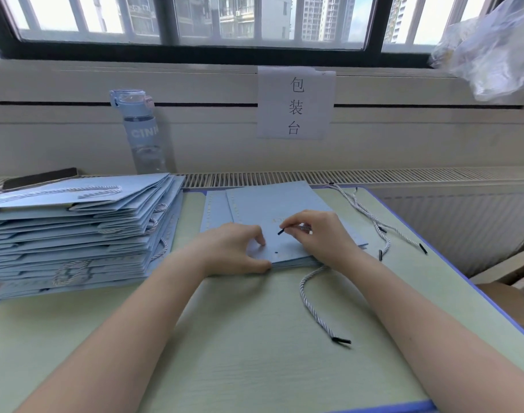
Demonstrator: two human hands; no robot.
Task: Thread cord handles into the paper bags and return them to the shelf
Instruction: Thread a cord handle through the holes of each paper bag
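Observation:
A flat light-blue paper bag (284, 204) lies on top of a few others at the middle of the table. My left hand (237, 248) grips its near edge, thumb under and fingers on top, beside a small punched hole (275, 252). My right hand (317, 234) pinches a white twisted cord's black tip (281, 232) just above the bag's surface. The same cord (311, 296) trails out from under my right wrist and loops over the table toward me, ending in a second black tip.
A tall pile of finished blue bags with cord handles (76, 234) fills the table's left side. Loose cords (377, 225) lie at the right, near the table's purple edge (451, 263). A water bottle (141, 132) stands at the back left.

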